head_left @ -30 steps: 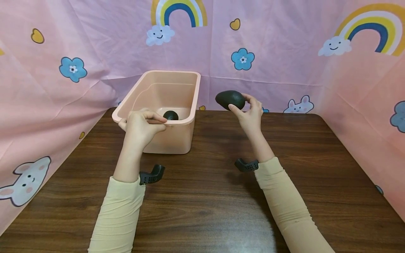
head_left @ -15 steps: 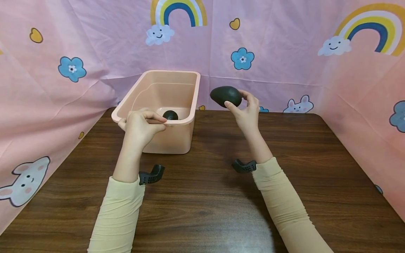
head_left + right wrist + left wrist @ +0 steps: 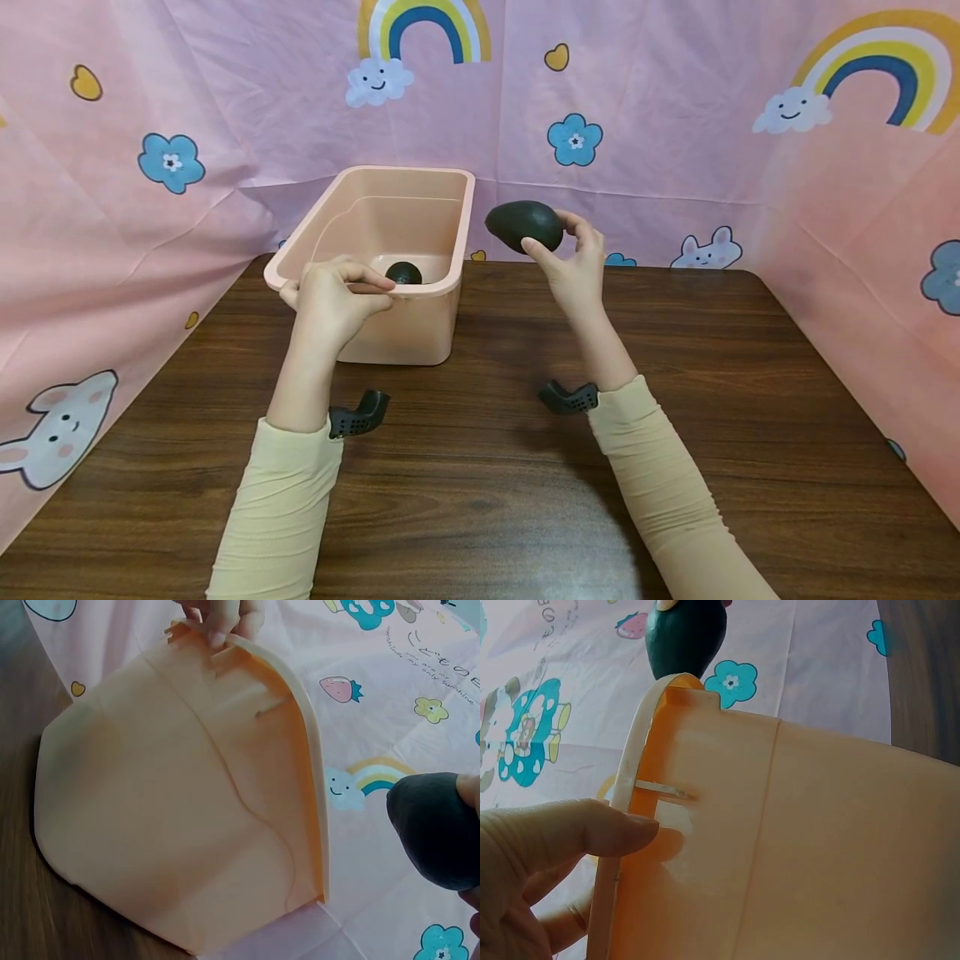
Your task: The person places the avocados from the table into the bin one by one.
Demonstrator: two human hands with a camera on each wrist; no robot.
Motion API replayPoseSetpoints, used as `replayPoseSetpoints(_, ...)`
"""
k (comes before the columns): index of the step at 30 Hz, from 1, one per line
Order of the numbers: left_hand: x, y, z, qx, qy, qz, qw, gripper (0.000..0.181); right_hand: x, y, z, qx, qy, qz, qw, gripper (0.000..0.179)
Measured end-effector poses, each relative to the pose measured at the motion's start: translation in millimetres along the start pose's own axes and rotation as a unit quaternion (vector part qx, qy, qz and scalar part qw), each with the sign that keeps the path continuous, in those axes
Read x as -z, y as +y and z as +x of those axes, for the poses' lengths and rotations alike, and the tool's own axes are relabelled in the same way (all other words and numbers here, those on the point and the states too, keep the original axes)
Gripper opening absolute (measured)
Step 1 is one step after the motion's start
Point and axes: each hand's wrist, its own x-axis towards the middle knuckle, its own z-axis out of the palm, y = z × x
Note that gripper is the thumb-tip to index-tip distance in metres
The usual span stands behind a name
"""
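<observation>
In the head view, my left hand [image 3: 327,304] pinches the near rim of a peach plastic bin [image 3: 467,218]. The left wrist view has its thumb [image 3: 622,834] under the lip, against the outer wall. My right hand [image 3: 582,262] grips the blunt end of a dark green avocado [image 3: 523,226], thumb in front and fingers behind. The avocado is held in the air just right of the bin, its narrower end pointing left toward the rim. Inside the bin a second dark round thing [image 3: 404,272], like another avocado, rests on the floor, partly hidden by the near rim.
The bin stands on a dark wood table [image 3: 480,467] at its back left. A pink and lilac patterned cloth [image 3: 637,92] hangs behind and along both sides. Black curved wrist mounts [image 3: 360,414] stick out inward from the sleeves.
My right hand has carried the avocado left and slightly up, closer to the bin's right rim. The left hand and the bin have stayed put.
</observation>
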Motion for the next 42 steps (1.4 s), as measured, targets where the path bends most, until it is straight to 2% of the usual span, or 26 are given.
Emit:
replayPoseSetpoints(21, 2.0, 0.0, -0.1, -0.011, -0.001, 0.002, 0.9999, 0.019, -22, -19, -5.5, -0.015, 0.001, 0.059, 0.9982, 0.051)
replayPoseSetpoints(34, 3.7, 0.3, 0.0, -0.006, -0.006, 0.015, 0.9999, 0.020, -36, -17, -8.4, 0.017, 0.005, 0.060, 0.9981, 0.048)
replayPoseSetpoints(42, 3.7, 0.0, 0.4, -0.011, -0.004, 0.014, 0.9998, 0.020, -45, -17, -10.0, 0.008, -0.005, 0.056, 0.9984, 0.049)
